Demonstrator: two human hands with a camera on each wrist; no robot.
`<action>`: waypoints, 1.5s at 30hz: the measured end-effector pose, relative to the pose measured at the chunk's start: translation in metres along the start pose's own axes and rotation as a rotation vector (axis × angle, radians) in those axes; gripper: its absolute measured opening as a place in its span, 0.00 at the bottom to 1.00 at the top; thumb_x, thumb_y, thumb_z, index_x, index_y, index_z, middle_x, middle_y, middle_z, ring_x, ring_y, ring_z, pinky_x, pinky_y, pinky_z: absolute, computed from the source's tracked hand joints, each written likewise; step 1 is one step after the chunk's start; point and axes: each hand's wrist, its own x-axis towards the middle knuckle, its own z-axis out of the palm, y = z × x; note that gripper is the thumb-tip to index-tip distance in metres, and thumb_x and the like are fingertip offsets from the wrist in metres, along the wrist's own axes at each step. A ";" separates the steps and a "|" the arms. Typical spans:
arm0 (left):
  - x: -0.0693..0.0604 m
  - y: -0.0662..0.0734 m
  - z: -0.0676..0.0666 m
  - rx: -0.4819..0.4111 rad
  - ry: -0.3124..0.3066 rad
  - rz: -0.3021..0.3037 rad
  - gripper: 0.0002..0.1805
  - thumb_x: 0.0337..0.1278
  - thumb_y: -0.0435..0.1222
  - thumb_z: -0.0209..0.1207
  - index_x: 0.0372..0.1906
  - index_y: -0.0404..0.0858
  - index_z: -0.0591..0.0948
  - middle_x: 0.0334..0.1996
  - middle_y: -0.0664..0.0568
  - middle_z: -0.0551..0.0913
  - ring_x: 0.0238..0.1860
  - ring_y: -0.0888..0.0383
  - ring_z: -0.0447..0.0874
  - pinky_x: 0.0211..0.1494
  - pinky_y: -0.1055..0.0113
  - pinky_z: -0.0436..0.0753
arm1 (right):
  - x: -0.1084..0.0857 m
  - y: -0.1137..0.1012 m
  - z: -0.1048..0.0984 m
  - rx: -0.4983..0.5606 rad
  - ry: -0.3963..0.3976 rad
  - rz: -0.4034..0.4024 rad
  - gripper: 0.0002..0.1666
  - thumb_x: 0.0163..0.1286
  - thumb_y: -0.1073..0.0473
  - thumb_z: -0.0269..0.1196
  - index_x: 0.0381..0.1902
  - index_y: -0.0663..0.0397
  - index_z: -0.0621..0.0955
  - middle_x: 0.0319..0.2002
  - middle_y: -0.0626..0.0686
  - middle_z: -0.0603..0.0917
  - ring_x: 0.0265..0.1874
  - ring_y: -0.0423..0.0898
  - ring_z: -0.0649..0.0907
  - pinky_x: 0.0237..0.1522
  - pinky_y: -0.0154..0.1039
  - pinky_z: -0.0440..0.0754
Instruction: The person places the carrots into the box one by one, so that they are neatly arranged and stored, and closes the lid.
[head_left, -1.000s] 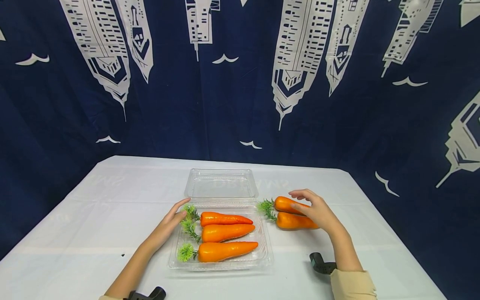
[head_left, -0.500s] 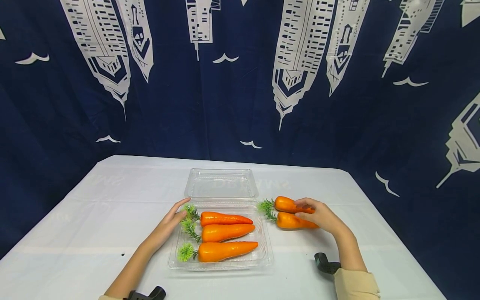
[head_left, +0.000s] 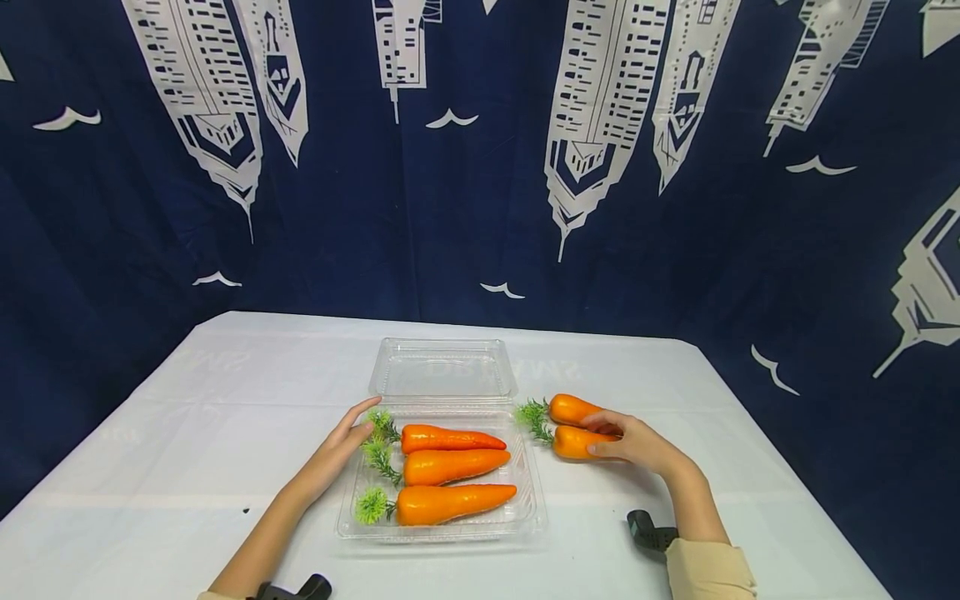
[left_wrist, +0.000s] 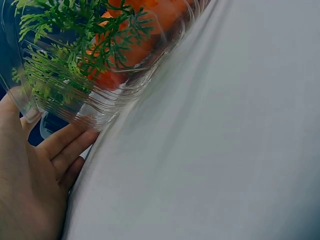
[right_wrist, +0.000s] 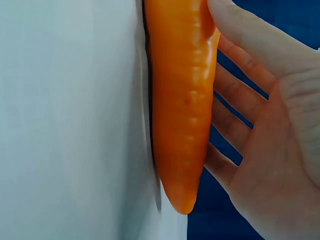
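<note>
Three orange carrots with green tops lie side by side in a clear plastic clamshell box, its tray rim (head_left: 536, 500) facing me; the middle one is this carrot (head_left: 453, 467). My left hand (head_left: 333, 454) rests at the tray's left edge, fingers extended. In the left wrist view its fingertips touch the ridged plastic wall (left_wrist: 100, 107). To the right of the box, two more carrots lie on the table, a rear carrot (head_left: 572, 408) and a front carrot (head_left: 572, 443). My right hand (head_left: 641, 446) grips the front carrot (right_wrist: 182, 100), thumb on the near side, fingers on the far side.
The box's open lid (head_left: 442, 367) lies flat behind the tray. A white cloth covers the table (head_left: 187, 417). Behind it hangs a dark blue curtain (head_left: 465, 208) with white buildings. A small dark speck (head_left: 245, 510) lies left of my left arm.
My right hand has come down from above the two loose carrots and shifted toward me. Its thumb and fingers have closed around the front carrot. The left hand stays where it was.
</note>
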 end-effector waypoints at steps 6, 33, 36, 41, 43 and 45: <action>0.000 0.000 0.000 0.002 0.002 -0.001 0.25 0.68 0.49 0.38 0.68 0.56 0.55 0.71 0.46 0.49 0.68 0.37 0.51 0.64 0.33 0.50 | 0.000 0.002 0.002 0.011 -0.018 0.003 0.27 0.55 0.51 0.66 0.52 0.56 0.75 0.53 0.59 0.76 0.53 0.55 0.72 0.57 0.55 0.68; 0.000 0.000 0.000 0.000 0.010 -0.006 0.24 0.68 0.49 0.38 0.68 0.56 0.56 0.71 0.45 0.51 0.66 0.38 0.56 0.64 0.35 0.53 | -0.003 0.007 0.003 -0.061 -0.070 -0.035 0.29 0.54 0.56 0.66 0.54 0.55 0.73 0.55 0.61 0.74 0.55 0.60 0.70 0.57 0.60 0.65; 0.000 0.000 0.000 0.001 0.010 -0.008 0.24 0.68 0.49 0.38 0.68 0.56 0.56 0.71 0.45 0.51 0.66 0.38 0.57 0.64 0.35 0.53 | -0.003 0.007 0.002 -0.062 -0.082 -0.041 0.29 0.55 0.56 0.66 0.55 0.56 0.73 0.55 0.62 0.74 0.55 0.60 0.71 0.57 0.60 0.65; -0.001 0.000 0.000 -0.001 0.006 -0.012 0.24 0.68 0.49 0.38 0.67 0.56 0.56 0.70 0.45 0.52 0.66 0.38 0.57 0.64 0.35 0.53 | -0.004 0.007 0.000 -0.056 -0.096 -0.058 0.28 0.55 0.58 0.65 0.54 0.57 0.73 0.54 0.64 0.75 0.54 0.60 0.72 0.56 0.59 0.66; 0.000 0.000 0.000 -0.001 0.005 -0.011 0.24 0.68 0.49 0.38 0.67 0.57 0.56 0.70 0.45 0.51 0.66 0.38 0.56 0.64 0.35 0.53 | -0.004 0.007 -0.001 -0.060 -0.092 -0.067 0.28 0.54 0.58 0.66 0.54 0.57 0.73 0.54 0.63 0.75 0.53 0.59 0.72 0.56 0.59 0.66; 0.000 0.000 0.000 0.000 0.006 -0.009 0.24 0.68 0.49 0.38 0.67 0.57 0.56 0.71 0.45 0.51 0.67 0.38 0.56 0.64 0.35 0.53 | -0.004 0.007 -0.001 -0.060 -0.080 -0.081 0.28 0.53 0.58 0.67 0.53 0.56 0.74 0.54 0.62 0.75 0.54 0.58 0.72 0.57 0.59 0.66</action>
